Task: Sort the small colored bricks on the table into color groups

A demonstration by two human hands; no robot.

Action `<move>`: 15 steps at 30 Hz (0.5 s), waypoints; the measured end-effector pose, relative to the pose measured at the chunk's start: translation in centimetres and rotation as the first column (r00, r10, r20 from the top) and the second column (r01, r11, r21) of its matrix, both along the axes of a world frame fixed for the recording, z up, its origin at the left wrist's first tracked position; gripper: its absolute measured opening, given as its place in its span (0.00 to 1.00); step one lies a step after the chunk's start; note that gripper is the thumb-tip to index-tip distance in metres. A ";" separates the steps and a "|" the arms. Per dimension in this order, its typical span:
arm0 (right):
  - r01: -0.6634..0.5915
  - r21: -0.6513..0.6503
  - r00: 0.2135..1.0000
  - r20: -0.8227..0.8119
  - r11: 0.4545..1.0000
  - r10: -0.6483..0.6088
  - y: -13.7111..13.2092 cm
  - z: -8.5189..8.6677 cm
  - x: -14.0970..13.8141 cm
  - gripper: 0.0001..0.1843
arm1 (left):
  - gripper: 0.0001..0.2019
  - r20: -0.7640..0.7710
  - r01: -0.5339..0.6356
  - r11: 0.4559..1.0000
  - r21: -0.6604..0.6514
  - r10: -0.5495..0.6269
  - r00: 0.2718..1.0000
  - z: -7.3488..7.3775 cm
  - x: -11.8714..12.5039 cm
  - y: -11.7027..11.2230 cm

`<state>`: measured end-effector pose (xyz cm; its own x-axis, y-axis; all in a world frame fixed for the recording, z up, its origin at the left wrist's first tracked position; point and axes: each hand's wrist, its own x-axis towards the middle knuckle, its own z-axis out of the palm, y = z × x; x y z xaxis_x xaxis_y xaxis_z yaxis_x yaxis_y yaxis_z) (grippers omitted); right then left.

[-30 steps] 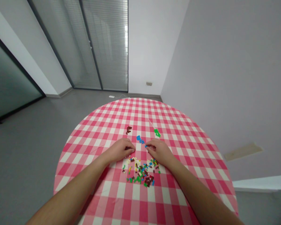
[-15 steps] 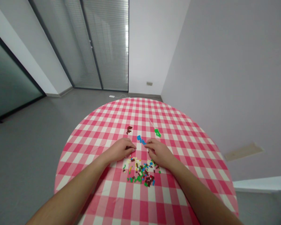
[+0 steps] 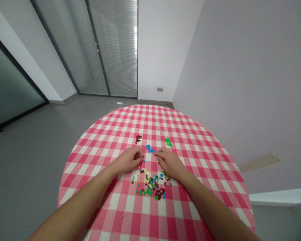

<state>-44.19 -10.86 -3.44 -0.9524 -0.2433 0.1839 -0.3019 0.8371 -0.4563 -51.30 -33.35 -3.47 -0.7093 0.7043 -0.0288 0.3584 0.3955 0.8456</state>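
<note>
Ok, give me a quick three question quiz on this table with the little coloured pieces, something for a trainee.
1. Multiple choice: what colour is the small group lying closest to the fingertips of the right hand? A green, B blue, C dark brown.
2. True or false: the mixed pile lies nearer the person than that small group.
3. Fill in: the left hand is over a cloth with a red and white ____ pattern.

Key: 1 B. 2 true. 3 check.
</note>
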 end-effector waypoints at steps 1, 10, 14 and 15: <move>-0.001 -0.005 1.000 -0.010 1.000 0.001 -0.2 0.0 0.1 0.16 | 0.03 0.003 -0.001 1.000 0.001 0.001 1.000 -0.1 0.0 0.0; -0.059 0.071 0.998 0.024 0.996 0.058 -2.3 -0.1 0.8 0.11 | 0.06 -0.170 0.006 1.000 -0.030 -0.011 0.985 -0.5 0.2 1.0; -0.030 0.095 0.998 0.060 0.995 0.024 -2.5 0.1 0.5 0.10 | 0.08 -0.189 0.064 0.998 -0.020 -0.066 0.980 -0.3 0.5 1.0; -0.020 0.100 0.998 0.063 0.995 0.014 -2.4 0.1 0.5 0.10 | 0.11 -0.172 0.090 0.996 -0.004 -0.089 0.981 -0.3 0.6 1.0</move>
<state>-43.73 -13.31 -3.30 -0.9567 -0.2741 0.0979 -0.2903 0.8747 -0.3880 -50.74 -32.36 -3.74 -0.6378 0.7648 0.0909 0.5322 0.3523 0.7699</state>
